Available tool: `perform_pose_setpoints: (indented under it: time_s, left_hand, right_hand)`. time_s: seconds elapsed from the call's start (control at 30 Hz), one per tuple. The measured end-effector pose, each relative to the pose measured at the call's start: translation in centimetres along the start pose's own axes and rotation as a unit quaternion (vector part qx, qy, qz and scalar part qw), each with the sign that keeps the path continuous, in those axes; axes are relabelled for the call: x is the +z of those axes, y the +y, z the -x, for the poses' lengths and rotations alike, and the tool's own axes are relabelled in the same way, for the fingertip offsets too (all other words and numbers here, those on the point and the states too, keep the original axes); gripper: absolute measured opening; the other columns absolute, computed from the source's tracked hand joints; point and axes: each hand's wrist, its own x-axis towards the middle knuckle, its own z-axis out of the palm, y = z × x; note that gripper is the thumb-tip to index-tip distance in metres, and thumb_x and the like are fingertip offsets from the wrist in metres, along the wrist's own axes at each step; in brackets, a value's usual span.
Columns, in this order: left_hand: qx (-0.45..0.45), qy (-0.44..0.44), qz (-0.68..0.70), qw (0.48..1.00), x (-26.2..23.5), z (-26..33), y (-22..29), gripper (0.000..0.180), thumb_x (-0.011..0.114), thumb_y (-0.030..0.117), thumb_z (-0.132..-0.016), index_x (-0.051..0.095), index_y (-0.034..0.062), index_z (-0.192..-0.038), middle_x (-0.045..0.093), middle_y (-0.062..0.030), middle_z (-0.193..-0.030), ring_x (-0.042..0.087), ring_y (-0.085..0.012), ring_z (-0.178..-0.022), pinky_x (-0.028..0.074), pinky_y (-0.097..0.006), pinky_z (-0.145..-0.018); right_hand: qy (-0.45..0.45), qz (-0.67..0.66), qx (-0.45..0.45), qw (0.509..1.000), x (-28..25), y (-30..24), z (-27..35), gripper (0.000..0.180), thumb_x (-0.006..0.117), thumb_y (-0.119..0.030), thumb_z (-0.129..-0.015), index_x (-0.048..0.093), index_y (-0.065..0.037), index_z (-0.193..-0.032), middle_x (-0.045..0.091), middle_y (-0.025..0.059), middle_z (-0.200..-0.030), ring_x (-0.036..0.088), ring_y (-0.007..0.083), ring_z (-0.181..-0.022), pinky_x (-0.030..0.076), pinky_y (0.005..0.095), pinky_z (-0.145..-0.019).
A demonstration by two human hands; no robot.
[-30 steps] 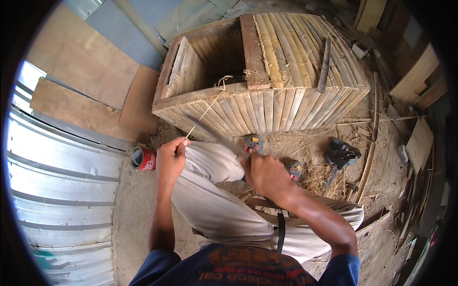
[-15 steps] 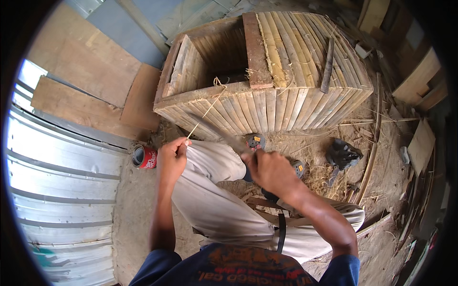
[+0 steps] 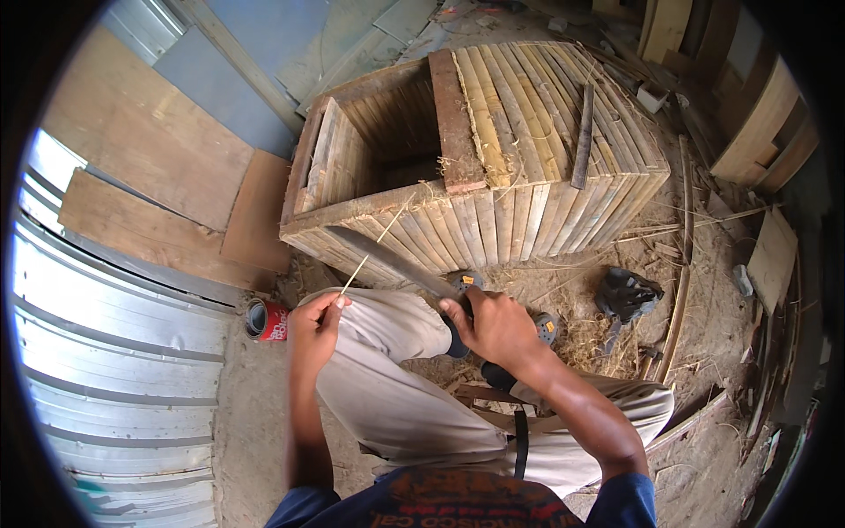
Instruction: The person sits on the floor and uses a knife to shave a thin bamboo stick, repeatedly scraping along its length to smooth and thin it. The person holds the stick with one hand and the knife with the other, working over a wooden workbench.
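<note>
At centre-left, left hand (image 3: 319,324): pinching strip (image 3: 356,272).
Right hand (image 3: 503,330): gripping knife (image 3: 400,263), centre.
Knife: crosses strip; contact unclear.
Box (image 3: 495,213): upper centre.

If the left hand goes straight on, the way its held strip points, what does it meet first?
Likely the long blade, which crosses the line of the thin strip ahead of the left hand; the slatted box lies beyond. Depth is unclear.
</note>
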Motion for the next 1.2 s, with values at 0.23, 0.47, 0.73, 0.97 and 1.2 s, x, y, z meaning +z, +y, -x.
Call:
perform_pose_setpoints:
  time_s: [0.23,0.47,0.73,0.97,1.2]
  left_hand:
    - [-0.021,0.003,-0.043,0.999,0.2,-0.7,0.6,0.015,0.064,0.011,-0.099,0.072,-0.0011,-0.099,0.058,-0.0069,-0.067,0.045,-0.0083,-0.058,0.037,-0.028,-0.055]
    - [-0.025,0.007,-0.076,0.997,-0.1,-1.6,0.7,0.013,0.063,0.010,-0.097,0.073,0.0010,-0.097,0.057,-0.0114,-0.063,0.047,-0.0103,-0.054,0.038,-0.031,-0.053]
    - [-0.061,0.003,-0.075,0.995,0.1,-1.3,0.9,0.017,0.065,0.016,-0.098,0.073,0.0013,-0.096,0.058,-0.0054,-0.066,0.045,-0.0080,-0.062,0.039,-0.028,-0.058]
    - [-0.020,0.023,-0.071,0.997,0.2,-1.4,0.6,0.018,0.065,0.016,-0.098,0.073,0.0000,-0.096,0.054,-0.0036,-0.063,0.044,-0.0075,-0.060,0.037,-0.028,-0.056]
    - [0.007,0.034,-0.067,0.997,0.5,-1.1,-0.1,0.016,0.065,0.012,-0.097,0.075,0.0003,-0.100,0.050,-0.0025,-0.062,0.041,-0.0053,-0.061,0.035,-0.027,-0.055]
  right_hand:
    - [-0.036,-0.016,0.028,0.999,1.2,0.5,-1.3,0.055,0.053,-0.046,-0.104,0.064,0.005,-0.085,0.065,0.0296,-0.065,0.069,0.0493,-0.064,0.057,0.0558,-0.056]
    - [0.036,-0.044,0.035,0.998,2.9,0.6,-2.3,0.055,0.054,-0.046,-0.104,0.063,0.005,-0.085,0.065,0.0298,-0.068,0.069,0.0495,-0.067,0.057,0.0543,-0.059]
    - [0.134,0.081,-0.062,0.986,3.5,1.6,-2.1,0.050,0.056,-0.043,-0.104,0.058,0.000,-0.079,0.056,0.0160,-0.053,0.062,0.0399,-0.046,0.051,0.0476,-0.039]
    - [0.084,0.099,-0.067,0.989,3.3,1.2,-1.6,0.055,0.049,-0.043,-0.107,0.059,0.003,-0.080,0.058,0.0213,-0.052,0.064,0.0420,-0.048,0.052,0.0484,-0.042]
    - [0.069,0.066,-0.038,0.995,3.0,0.8,-0.2,0.045,0.057,-0.038,-0.104,0.059,0.001,-0.080,0.060,0.0189,-0.057,0.066,0.0380,-0.050,0.052,0.0462,-0.041]
